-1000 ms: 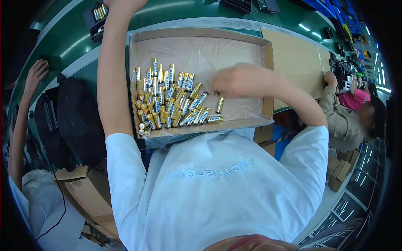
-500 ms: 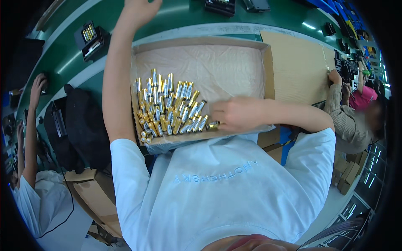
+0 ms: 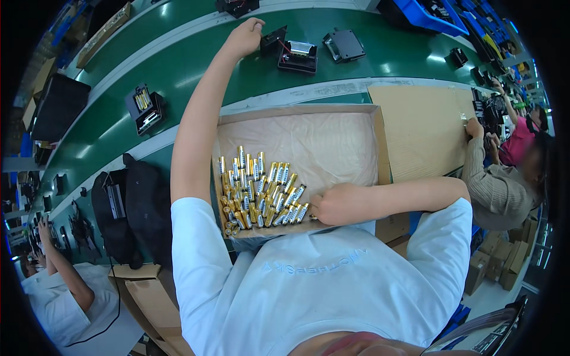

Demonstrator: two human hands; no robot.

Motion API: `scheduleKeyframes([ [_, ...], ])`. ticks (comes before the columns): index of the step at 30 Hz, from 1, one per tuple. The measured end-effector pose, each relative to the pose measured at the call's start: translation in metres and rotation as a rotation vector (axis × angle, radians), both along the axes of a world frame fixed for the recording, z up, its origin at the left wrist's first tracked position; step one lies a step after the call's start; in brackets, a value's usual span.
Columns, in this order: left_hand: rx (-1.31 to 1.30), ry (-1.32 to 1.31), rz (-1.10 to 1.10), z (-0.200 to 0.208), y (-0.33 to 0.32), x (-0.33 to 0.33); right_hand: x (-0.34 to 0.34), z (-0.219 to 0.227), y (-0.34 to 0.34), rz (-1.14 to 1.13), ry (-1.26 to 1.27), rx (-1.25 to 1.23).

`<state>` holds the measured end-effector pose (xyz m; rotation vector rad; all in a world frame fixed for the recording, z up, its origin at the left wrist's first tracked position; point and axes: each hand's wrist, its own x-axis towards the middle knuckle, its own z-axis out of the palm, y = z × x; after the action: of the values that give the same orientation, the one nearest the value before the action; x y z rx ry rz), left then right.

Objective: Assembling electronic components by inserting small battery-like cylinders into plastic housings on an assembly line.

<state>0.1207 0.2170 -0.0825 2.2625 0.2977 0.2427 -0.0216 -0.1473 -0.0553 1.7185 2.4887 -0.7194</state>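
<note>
My right hand (image 3: 339,203) is closed over the near side of a shallow cardboard box (image 3: 383,142), its fingers on a gold-ended battery (image 3: 313,218) that they partly cover. Many loose gold and silver cylindrical batteries (image 3: 261,193) crowd the box's left half, beside that hand. My left arm reaches across the box's left side to the green bench. There my left hand (image 3: 244,37) has its fingers curled next to the raised lid (image 3: 273,40) of a black battery case (image 3: 298,56). Whether they grip the lid is hidden. Silvery cells and a red wire show inside the case.
A grey-black box (image 3: 344,45) lies right of the case. Another open black case with batteries (image 3: 144,110) stands at left on the green surface (image 3: 196,65). A cardboard sheet (image 3: 421,130) adjoins the box. A black bag (image 3: 136,207) sits at left. Other people work on both sides.
The view has shifted, bringing more of the bench into sight. My left hand has moved forward and right to the black case's lid. My right hand stays by the batteries, more tightly closed.
</note>
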Motion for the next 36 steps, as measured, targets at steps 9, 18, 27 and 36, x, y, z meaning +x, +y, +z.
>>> scheduleKeyframes([
  [9, 0.029, 0.096, -0.362, 0.022, 0.027, -0.004, 0.025, -0.012, -0.004, -0.082, -0.161, 0.176],
  [18, 0.104, 0.011, -0.217, 0.012, 0.032, -0.036, 0.009, -0.034, -0.019, -0.264, -0.311, 0.265],
  [27, -0.617, -0.056, 0.091, 0.01, 0.023, -0.091, 0.072, 0.019, 0.035, -0.411, -0.077, 0.388],
  [36, -0.987, -0.136, 0.068, 0.018, 0.015, -0.09, 0.196, 0.055, 0.236, 0.11, -0.835, 0.892],
])
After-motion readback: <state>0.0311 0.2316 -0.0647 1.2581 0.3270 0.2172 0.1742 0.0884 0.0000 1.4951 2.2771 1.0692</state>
